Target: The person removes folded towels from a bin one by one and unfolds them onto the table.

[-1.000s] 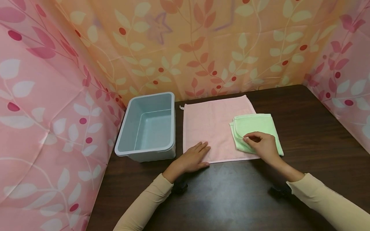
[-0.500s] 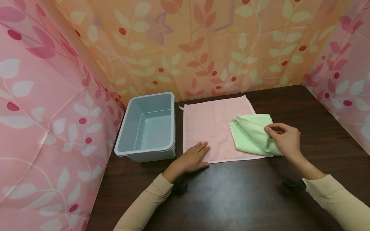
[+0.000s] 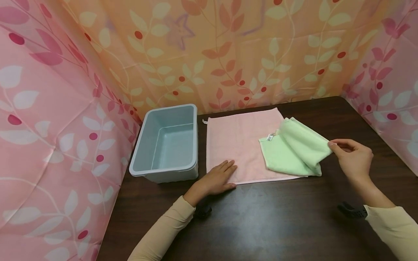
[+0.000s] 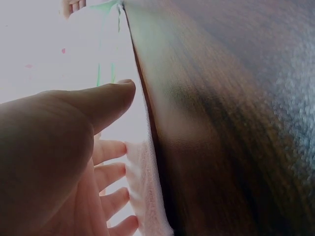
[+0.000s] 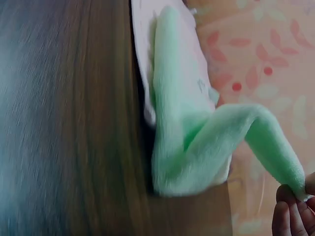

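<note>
A pink towel [image 3: 241, 145] lies spread flat on the dark table. My left hand [image 3: 218, 178] rests on its near left corner with fingers extended; the left wrist view shows that hand's thumb [image 4: 110, 101] along the towel's edge. Over the pink towel's right part lies a folded green towel [image 3: 287, 156], its white tag [image 3: 270, 137] showing on the left. My right hand [image 3: 354, 159] pinches one corner of the green towel and holds it raised off to the right. In the right wrist view the lifted layer bends up toward the pinching fingertips [image 5: 284, 196].
A grey-blue plastic tub [image 3: 173, 145] stands on the table [image 3: 261, 224] left of the pink towel. Floral curtains [image 3: 228, 54] hang behind and on both sides. A dark band [image 3: 352, 210] sits at my right wrist.
My right hand took the green towel's top corner and drew it rightward, unfolding a layer and uncovering the tag. The left hand has stayed in place.
</note>
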`<action>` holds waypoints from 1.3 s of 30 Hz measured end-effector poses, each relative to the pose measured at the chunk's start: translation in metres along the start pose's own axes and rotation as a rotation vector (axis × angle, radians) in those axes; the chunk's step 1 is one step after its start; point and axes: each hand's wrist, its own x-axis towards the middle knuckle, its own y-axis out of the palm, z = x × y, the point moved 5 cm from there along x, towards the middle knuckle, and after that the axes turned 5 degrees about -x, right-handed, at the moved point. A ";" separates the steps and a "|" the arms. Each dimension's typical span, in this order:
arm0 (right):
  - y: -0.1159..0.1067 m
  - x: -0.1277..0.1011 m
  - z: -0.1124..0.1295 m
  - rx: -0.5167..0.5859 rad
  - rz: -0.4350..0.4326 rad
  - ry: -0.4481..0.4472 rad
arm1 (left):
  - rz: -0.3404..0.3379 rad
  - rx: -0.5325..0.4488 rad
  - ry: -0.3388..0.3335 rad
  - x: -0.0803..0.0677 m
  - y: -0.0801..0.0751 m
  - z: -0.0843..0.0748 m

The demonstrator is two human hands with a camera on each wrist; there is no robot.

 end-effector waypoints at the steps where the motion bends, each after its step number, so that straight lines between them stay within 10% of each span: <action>1: -0.004 0.001 -0.002 0.002 -0.011 0.012 | -0.001 0.005 0.000 0.000 0.000 0.000; 23: -0.071 0.023 -0.075 -0.210 -0.067 0.181 | -0.006 0.003 0.013 0.000 0.000 0.000; 39: -0.082 0.030 -0.089 -0.682 0.083 -0.050 | 0.006 0.007 -0.004 0.000 0.002 0.003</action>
